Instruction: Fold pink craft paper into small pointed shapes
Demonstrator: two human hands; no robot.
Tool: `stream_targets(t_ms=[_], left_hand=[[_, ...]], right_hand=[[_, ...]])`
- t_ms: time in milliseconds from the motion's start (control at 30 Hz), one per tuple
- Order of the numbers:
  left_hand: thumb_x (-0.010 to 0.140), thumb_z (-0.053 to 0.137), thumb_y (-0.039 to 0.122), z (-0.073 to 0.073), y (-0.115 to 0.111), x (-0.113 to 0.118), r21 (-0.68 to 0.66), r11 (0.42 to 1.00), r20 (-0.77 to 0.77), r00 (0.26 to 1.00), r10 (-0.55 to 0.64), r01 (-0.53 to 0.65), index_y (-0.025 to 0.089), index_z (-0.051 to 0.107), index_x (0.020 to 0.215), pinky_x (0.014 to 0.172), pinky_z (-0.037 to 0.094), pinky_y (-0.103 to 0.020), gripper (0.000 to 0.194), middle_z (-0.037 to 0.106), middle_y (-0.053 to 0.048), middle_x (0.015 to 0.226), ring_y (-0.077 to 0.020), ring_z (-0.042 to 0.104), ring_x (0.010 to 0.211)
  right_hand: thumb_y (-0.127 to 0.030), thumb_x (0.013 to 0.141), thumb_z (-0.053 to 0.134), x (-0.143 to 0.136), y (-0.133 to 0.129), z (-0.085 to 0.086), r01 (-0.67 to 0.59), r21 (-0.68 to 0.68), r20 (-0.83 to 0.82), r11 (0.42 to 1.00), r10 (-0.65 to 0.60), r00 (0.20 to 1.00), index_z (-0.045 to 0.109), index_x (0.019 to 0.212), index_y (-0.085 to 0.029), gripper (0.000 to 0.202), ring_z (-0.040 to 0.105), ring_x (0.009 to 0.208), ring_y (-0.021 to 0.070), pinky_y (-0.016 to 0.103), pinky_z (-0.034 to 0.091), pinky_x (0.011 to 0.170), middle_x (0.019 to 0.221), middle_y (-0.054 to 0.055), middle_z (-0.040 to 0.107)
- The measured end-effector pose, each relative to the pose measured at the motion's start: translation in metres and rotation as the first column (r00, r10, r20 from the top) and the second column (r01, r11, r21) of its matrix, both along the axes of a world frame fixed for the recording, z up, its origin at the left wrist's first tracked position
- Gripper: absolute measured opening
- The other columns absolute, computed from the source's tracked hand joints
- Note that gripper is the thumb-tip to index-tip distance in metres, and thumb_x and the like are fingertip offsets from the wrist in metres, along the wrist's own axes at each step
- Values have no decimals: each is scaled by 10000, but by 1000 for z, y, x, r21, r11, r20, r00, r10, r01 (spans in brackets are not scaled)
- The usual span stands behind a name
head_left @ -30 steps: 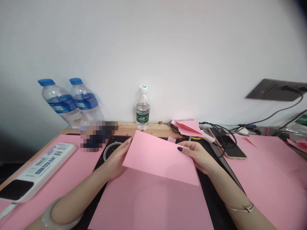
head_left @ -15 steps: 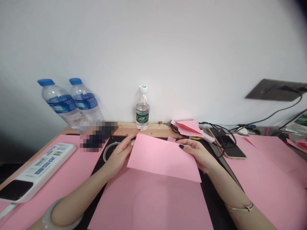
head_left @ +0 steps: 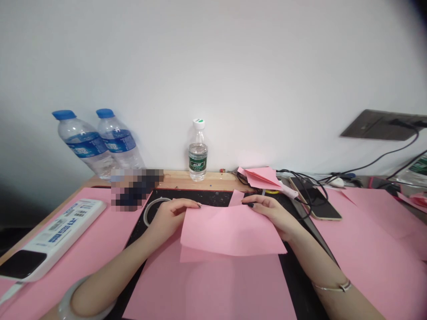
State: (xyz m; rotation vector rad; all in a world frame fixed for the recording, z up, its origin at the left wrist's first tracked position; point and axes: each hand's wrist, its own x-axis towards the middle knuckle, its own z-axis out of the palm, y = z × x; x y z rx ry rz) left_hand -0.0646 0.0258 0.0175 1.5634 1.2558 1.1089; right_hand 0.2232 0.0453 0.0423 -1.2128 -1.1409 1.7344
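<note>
White wall (head_left: 213,66) out back, wooden worktop (head_left: 171,179) up against it, with a black mat (head_left: 210,195) and a big pink sheet (head_left: 210,289) lying on that. The piece in play is the smaller pink paper (head_left: 230,231), pretty much dead centre above the sheet, slightly bowed, another layer peeking out along its near edge. Left hand (head_left: 170,215) has its fingers gripping the 10 o'clock corner; right hand (head_left: 276,215) has its fingers pinching around 2 o'clock, thumb on top. Going round from the paper: white device (head_left: 63,229) at 9, blue-capped bottles (head_left: 88,146) at 10, small water bottle (head_left: 198,162) at 11, folded pink scraps (head_left: 262,178) at 1, phone (head_left: 325,211) between 2 and 3.
</note>
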Motion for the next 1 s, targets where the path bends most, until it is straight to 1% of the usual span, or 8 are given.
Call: stream_targets(t_ms=[167,300,400,600,733,867,933,1000], left_hand=[[730,638,312,7,-3,2,-17,990,-49,989,138,-139,201,703,682,618,483,-296,137,712,-17,725,-233,637,714],[754,639,393,1,-2,1,-131,979,50,985,167,-159,183,687,762,600,465,-271,216,713,-28,807,-211,631,714],[745,652,414,-2,-1,0,-148,972,83,977,195,-181,176,674,779,590,461,-267,241,709,-37,821,-204,630,702],[769,621,425,1,-2,1,-177,977,160,976,148,-119,177,625,828,565,472,-267,255,702,-44,813,-202,637,682],[789,602,420,2,-3,3,-222,975,262,961,88,-28,220,489,1122,488,457,-251,405,672,-4,691,-187,628,571],[808,593,384,4,-5,4,-180,983,284,955,84,-32,290,161,1388,464,427,-224,729,619,51,611,-162,593,508],[820,569,391,6,-5,5,-163,985,229,969,94,-57,298,213,1389,461,407,-215,678,617,52,618,-148,571,494],[819,558,403,7,-5,4,-145,986,143,985,98,-77,269,452,1275,503,419,-226,487,653,17,708,-157,592,568]], right_hand=[[-445,786,579,-4,2,-1,61,142,58,988,-70,996,679,944,-182,323,642,763,188,270,477,652,889,54,697],[-455,830,492,-8,5,-9,58,124,-112,991,-44,993,625,1079,-213,372,654,857,235,331,499,702,960,81,698],[-498,797,537,-7,6,-14,64,128,-182,990,-39,982,646,1029,-207,388,665,803,243,342,502,684,892,87,712],[-384,714,691,-4,1,-10,95,140,28,986,-100,995,669,826,-156,255,637,674,194,298,479,626,792,60,703],[-380,681,706,-7,0,-5,183,229,109,956,-212,971,630,891,-177,301,567,518,142,241,408,481,657,1,659],[-322,717,669,-9,-2,0,258,345,73,902,-300,951,476,1054,-251,395,418,364,83,191,294,396,503,-98,535],[-307,741,641,-8,-2,2,248,388,68,888,-296,953,473,1023,-264,331,398,364,79,189,283,395,496,-100,515],[-303,752,623,-7,-1,2,213,418,112,883,-283,952,538,952,-250,224,436,407,89,202,304,407,549,-65,561]])
